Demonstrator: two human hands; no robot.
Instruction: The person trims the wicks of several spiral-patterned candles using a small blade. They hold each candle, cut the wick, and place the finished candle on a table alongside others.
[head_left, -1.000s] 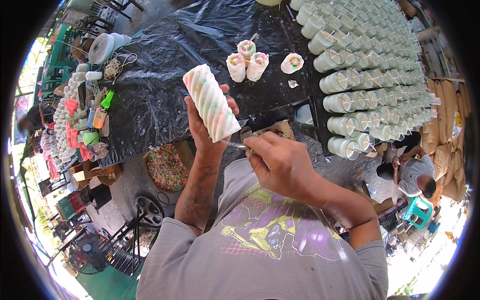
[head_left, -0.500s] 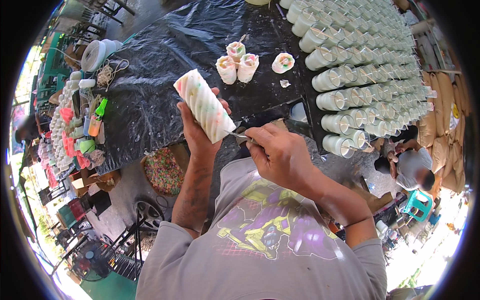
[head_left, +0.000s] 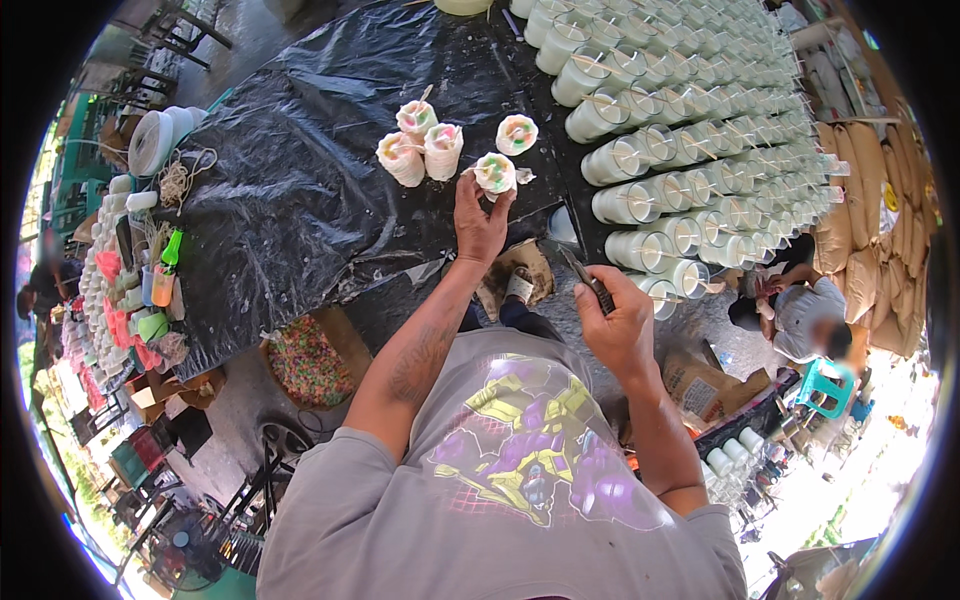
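Observation:
My left hand [head_left: 482,225] is closed round a white twisted pillar candle [head_left: 495,173] with coloured flecks, which stands upright at the near part of the black plastic-covered table [head_left: 300,190]. Three similar candles [head_left: 443,152] are grouped just to its left, and another candle [head_left: 517,134] stands behind it to the right. A small whitish scrap [head_left: 525,176] lies beside the held candle. My right hand [head_left: 615,315] grips a knife [head_left: 590,283] by its dark handle, in front of the table edge, with the blade pointing up and left.
Rows of glass jar candles [head_left: 640,150] with wick sticks fill the right side. An open box of coloured chips [head_left: 308,362] sits below the table's left front. Bottles [head_left: 163,285] and more candles line the far left. Another person [head_left: 805,318] sits low at right, near brown sacks [head_left: 860,200].
My left hand has moved away from me and right, setting the candle upright on the table. My right hand has drawn the knife off the candle's end and moved right.

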